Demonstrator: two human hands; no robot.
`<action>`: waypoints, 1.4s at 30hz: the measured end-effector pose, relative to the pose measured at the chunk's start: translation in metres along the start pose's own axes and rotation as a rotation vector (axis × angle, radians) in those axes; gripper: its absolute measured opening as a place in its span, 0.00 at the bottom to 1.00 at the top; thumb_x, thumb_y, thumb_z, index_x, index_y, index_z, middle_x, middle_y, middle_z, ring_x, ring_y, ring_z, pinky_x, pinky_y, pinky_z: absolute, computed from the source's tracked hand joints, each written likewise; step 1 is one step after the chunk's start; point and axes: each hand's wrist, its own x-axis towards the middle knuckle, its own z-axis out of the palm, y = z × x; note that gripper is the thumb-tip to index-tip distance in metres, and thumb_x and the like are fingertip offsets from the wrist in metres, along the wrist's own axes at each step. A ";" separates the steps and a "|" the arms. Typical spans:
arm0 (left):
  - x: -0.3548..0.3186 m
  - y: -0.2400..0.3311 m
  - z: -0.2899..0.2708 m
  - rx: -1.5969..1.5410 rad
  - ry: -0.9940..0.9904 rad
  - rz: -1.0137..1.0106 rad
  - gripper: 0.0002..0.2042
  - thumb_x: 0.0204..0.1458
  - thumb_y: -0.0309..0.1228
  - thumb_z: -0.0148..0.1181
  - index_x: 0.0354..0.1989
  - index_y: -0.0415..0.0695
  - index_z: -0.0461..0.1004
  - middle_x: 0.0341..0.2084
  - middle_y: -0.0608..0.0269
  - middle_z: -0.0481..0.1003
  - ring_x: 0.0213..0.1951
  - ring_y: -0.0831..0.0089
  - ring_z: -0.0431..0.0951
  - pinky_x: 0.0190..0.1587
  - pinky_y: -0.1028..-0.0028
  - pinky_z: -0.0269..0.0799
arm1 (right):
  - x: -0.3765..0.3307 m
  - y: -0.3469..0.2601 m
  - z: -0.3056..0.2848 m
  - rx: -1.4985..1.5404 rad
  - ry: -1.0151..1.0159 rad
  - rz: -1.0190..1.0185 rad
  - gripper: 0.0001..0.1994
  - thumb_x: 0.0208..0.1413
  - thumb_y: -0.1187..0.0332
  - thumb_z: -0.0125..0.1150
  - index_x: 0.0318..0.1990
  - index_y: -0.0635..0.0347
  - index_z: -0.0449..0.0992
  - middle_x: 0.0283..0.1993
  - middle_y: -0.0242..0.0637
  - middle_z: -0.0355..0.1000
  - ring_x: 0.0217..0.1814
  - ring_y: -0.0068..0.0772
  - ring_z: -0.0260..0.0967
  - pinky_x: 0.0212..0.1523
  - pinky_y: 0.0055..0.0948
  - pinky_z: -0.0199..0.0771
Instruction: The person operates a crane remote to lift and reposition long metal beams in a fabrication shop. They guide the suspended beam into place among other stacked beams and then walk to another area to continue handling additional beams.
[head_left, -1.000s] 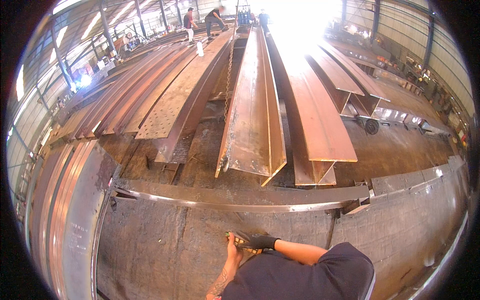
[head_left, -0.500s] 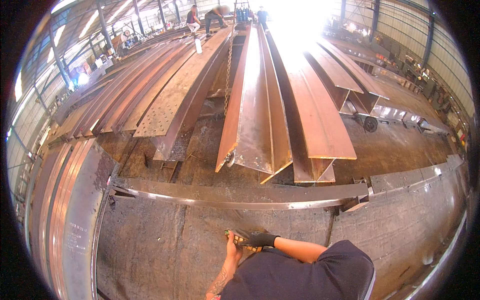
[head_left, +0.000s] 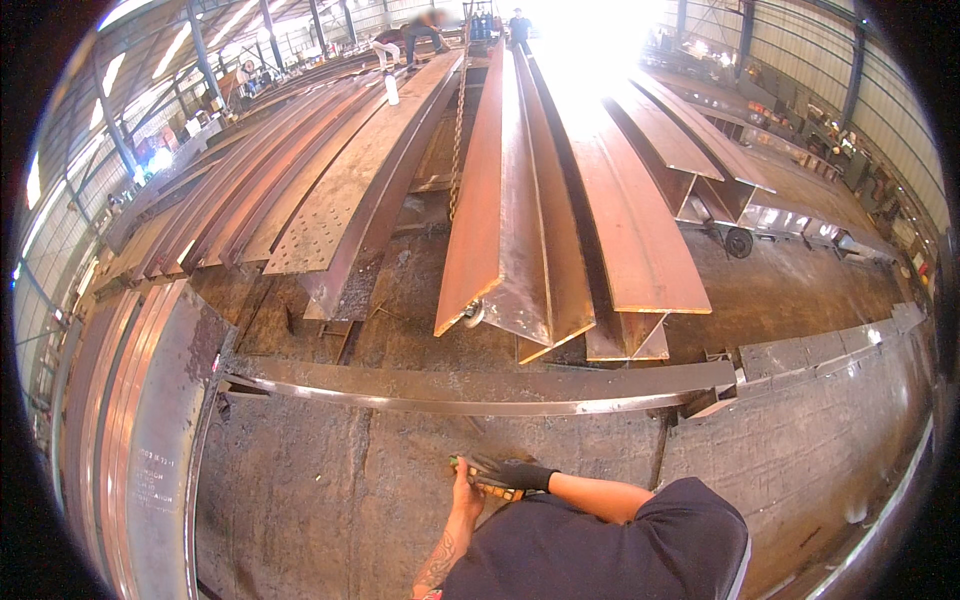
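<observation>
Close to my body, both hands are on a yellow-and-black remote control (head_left: 503, 492) with a row of dark buttons, green at its far tip. My bare left hand (head_left: 465, 492) is wrapped round its left end. Over its top lies my right hand (head_left: 525, 477) in a dark glove, fingers closed on it. The exact finger positions are too small to tell. Ahead, a steel H-beam (head_left: 520, 250) leans on its edge, with a round metal fitting (head_left: 472, 314) at its near left end. A rusty chain (head_left: 458, 140) hangs left of that beam.
A low steel beam (head_left: 480, 392) crosses the floor before me. More H-beams (head_left: 650, 240) lie to the right and a drilled beam (head_left: 310, 240) to the left. Stacked steel sections (head_left: 150, 420) stand nearer left. People (head_left: 425, 35) bend over the beams far off.
The middle H-beam has rolled slightly, its near end swinging a little to the right. Far off, a person in light trousers has bent forward. My hands stay on the remote control.
</observation>
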 end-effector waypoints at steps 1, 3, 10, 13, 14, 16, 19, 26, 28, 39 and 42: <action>0.004 -0.001 -0.006 0.009 0.000 -0.001 0.23 0.55 0.54 0.51 0.47 0.46 0.70 0.42 0.63 0.74 0.46 0.63 0.73 0.51 0.62 0.67 | 0.002 -0.001 0.000 -0.021 -0.017 0.033 0.28 0.65 0.53 0.38 0.69 0.53 0.49 0.73 0.39 0.44 0.73 0.38 0.43 0.67 0.32 0.44; 0.010 -0.004 -0.017 0.008 0.002 0.012 0.24 0.56 0.54 0.50 0.47 0.46 0.70 0.42 0.63 0.74 0.46 0.63 0.73 0.51 0.62 0.67 | 0.002 -0.002 0.002 -0.056 0.004 -0.028 0.28 0.64 0.53 0.38 0.69 0.53 0.49 0.73 0.39 0.44 0.73 0.39 0.43 0.68 0.32 0.44; 0.001 -0.002 0.000 -0.026 -0.012 -0.003 0.23 0.56 0.53 0.52 0.49 0.47 0.69 0.43 0.65 0.74 0.47 0.66 0.73 0.51 0.64 0.66 | 0.017 0.066 0.026 -0.035 0.087 -0.087 0.29 0.64 0.51 0.40 0.69 0.50 0.48 0.73 0.42 0.42 0.74 0.41 0.40 0.67 0.34 0.46; -0.001 0.000 0.000 -0.052 -0.067 -0.018 0.23 0.56 0.52 0.52 0.50 0.48 0.68 0.45 0.66 0.74 0.48 0.66 0.72 0.52 0.63 0.65 | 0.015 0.052 0.022 0.041 0.046 -0.130 0.31 0.63 0.48 0.39 0.69 0.49 0.47 0.73 0.44 0.41 0.73 0.44 0.43 0.66 0.35 0.47; -0.001 0.000 -0.003 -0.059 -0.084 -0.023 0.23 0.56 0.52 0.52 0.50 0.47 0.68 0.46 0.65 0.73 0.48 0.66 0.72 0.52 0.63 0.65 | 0.012 0.038 0.018 0.153 0.011 -0.051 0.31 0.63 0.47 0.39 0.69 0.49 0.47 0.72 0.45 0.41 0.72 0.45 0.44 0.66 0.36 0.48; 0.000 -0.001 -0.002 -0.061 -0.052 0.008 0.23 0.56 0.52 0.52 0.50 0.48 0.69 0.45 0.65 0.73 0.49 0.66 0.71 0.53 0.63 0.64 | 0.007 0.020 0.012 0.247 -0.003 0.031 0.31 0.63 0.47 0.39 0.69 0.49 0.47 0.72 0.46 0.43 0.71 0.46 0.47 0.65 0.36 0.50; -0.002 0.000 0.007 -0.046 -0.004 0.017 0.22 0.56 0.51 0.52 0.47 0.46 0.69 0.42 0.63 0.74 0.46 0.64 0.73 0.50 0.62 0.67 | 0.003 0.021 0.014 -0.057 0.149 -0.117 0.32 0.62 0.47 0.41 0.69 0.50 0.47 0.70 0.47 0.49 0.66 0.46 0.55 0.61 0.36 0.56; -0.003 0.005 0.001 0.023 0.009 -0.069 0.17 0.56 0.44 0.55 0.46 0.45 0.70 0.42 0.62 0.75 0.46 0.64 0.73 0.51 0.61 0.66 | -0.012 -0.031 -0.017 0.074 0.026 0.137 0.27 0.63 0.50 0.43 0.66 0.52 0.58 0.67 0.37 0.56 0.68 0.33 0.52 0.66 0.31 0.48; -0.003 0.004 0.000 0.041 -0.053 -0.075 0.15 0.56 0.41 0.56 0.46 0.45 0.71 0.42 0.62 0.75 0.46 0.64 0.73 0.52 0.62 0.66 | -0.015 -0.034 -0.012 0.185 0.124 0.094 0.27 0.63 0.50 0.43 0.65 0.52 0.59 0.66 0.37 0.59 0.67 0.33 0.54 0.65 0.32 0.49; 0.000 -0.001 -0.001 0.062 -0.056 -0.077 0.14 0.55 0.40 0.58 0.43 0.44 0.72 0.41 0.63 0.76 0.45 0.65 0.74 0.52 0.63 0.66 | -0.010 -0.005 0.003 0.133 0.199 -0.009 0.26 0.63 0.50 0.43 0.64 0.52 0.60 0.66 0.37 0.58 0.67 0.32 0.54 0.65 0.33 0.49; -0.001 0.000 0.002 0.062 -0.047 -0.090 0.14 0.55 0.40 0.58 0.43 0.45 0.72 0.40 0.63 0.76 0.44 0.66 0.74 0.51 0.63 0.66 | -0.005 0.005 0.004 0.122 0.164 -0.007 0.27 0.63 0.51 0.42 0.65 0.52 0.58 0.67 0.38 0.56 0.68 0.31 0.53 0.66 0.33 0.47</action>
